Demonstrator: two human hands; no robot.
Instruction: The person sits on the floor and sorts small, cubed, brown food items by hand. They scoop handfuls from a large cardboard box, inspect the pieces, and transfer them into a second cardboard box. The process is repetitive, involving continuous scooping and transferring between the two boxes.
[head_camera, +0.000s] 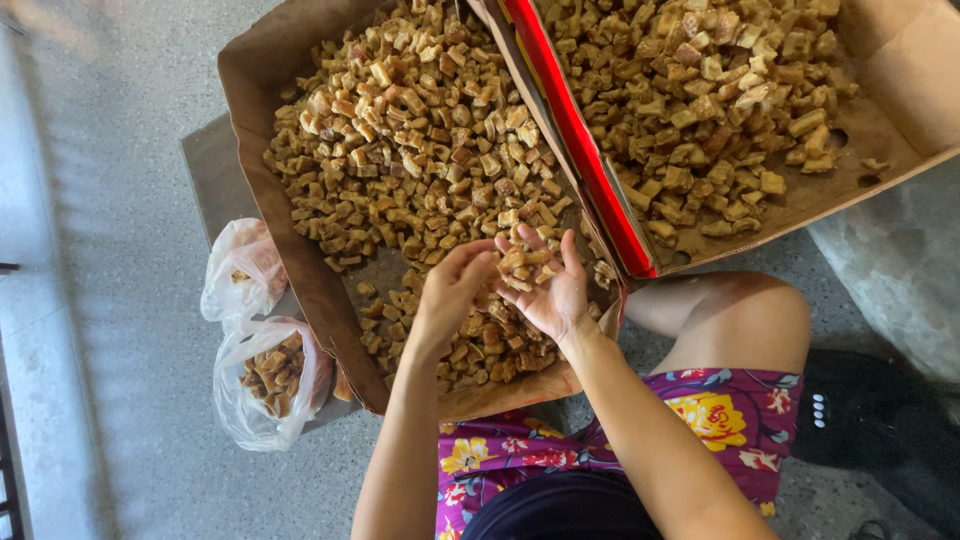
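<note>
My right hand (548, 290) is held palm up above the near end of a brown cardboard box (250, 150), cupping several small brown and tan chunks (522, 262). My left hand (455, 290) reaches across to that palm, its fingertips touching the chunks there. The box beneath is filled with many more of the same chunks (420, 130).
A second cardboard box (900, 60) with a red edge (575, 130), also full of chunks, lies to the right. Two thin plastic bags (268, 375) holding some chunks sit at the left on the grey speckled floor (110, 250). My bare knee (740, 315) is beside the boxes.
</note>
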